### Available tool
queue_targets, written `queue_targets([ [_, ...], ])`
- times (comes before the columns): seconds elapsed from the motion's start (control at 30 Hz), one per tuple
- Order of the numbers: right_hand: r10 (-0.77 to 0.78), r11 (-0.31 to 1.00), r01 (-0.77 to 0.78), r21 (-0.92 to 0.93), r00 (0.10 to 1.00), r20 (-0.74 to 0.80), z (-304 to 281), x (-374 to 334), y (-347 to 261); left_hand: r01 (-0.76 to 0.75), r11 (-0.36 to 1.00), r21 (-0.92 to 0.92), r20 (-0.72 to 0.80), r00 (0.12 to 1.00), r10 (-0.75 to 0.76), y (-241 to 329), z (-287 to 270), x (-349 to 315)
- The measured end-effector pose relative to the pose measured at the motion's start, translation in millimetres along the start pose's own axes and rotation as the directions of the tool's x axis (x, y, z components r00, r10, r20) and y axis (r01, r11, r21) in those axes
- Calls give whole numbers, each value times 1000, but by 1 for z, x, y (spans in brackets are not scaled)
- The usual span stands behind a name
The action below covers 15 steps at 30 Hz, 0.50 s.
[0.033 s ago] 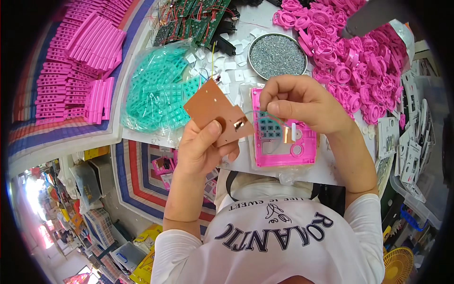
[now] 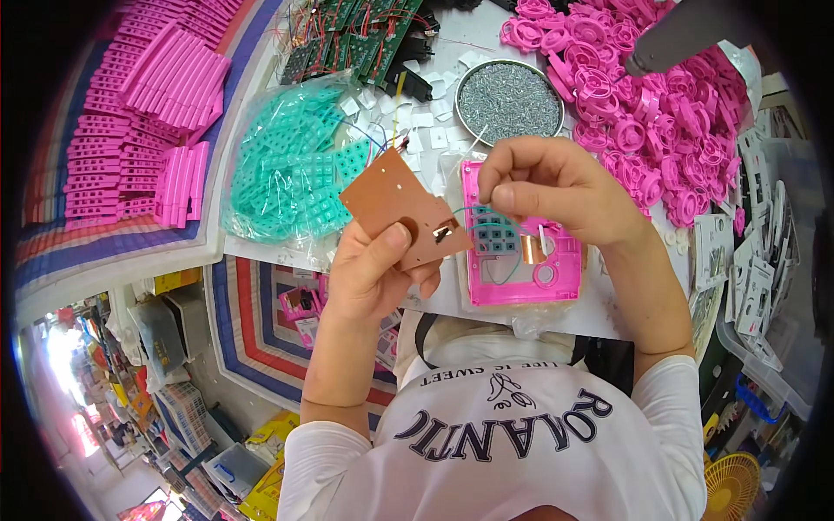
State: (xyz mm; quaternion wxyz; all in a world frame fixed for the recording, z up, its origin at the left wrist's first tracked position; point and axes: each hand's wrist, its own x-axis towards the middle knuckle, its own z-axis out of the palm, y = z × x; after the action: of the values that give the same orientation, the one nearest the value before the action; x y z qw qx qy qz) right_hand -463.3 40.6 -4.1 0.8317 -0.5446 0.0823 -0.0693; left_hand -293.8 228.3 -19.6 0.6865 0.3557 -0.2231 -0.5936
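My left hand (image 2: 369, 269) is closed on a brown circuit board (image 2: 404, 208), thumb on its upper face. Coloured wires (image 2: 391, 139) rise from the board's far corner. To the right, my right hand (image 2: 547, 187) has thumb and fingertips pinched together at a thin green wire (image 2: 473, 209). This wire runs toward the board's right edge. Below that hand a small copper-coloured piece (image 2: 532, 250) shows over a pink plastic casing (image 2: 565, 282), next to a white stick-like part. Inside the casing sits a teal rubber keypad (image 2: 495, 236). The exact grip of the right fingertips is partly hidden.
A round tin of small screws (image 2: 511, 102) stands beyond the casing. Bagged teal keypads (image 2: 291, 174), green circuit boards (image 2: 356, 43) and white squares lie to its left. Pink parts (image 2: 630, 113) are heaped at right, under a dark tool (image 2: 686, 39). Pink casings (image 2: 130, 130) stack far left.
The board in my left hand has shifted slightly right and its wires have moved. The copper-coloured piece has turned a little. The dark tool at upper right has swung slightly. My right hand stays put.
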Motion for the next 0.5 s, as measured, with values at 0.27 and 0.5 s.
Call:
queue_targets([
  [0.27, -139, 838, 27, -546, 976, -165, 15, -4, -10, -82, 995, 56, -36, 996, 84, -6, 9, 6],
  [0.5, -72, 990, 88, 107, 987, -145, 21, -4, 17, -249, 942, 223, 104, 967, 231, -3, 9, 5],
])
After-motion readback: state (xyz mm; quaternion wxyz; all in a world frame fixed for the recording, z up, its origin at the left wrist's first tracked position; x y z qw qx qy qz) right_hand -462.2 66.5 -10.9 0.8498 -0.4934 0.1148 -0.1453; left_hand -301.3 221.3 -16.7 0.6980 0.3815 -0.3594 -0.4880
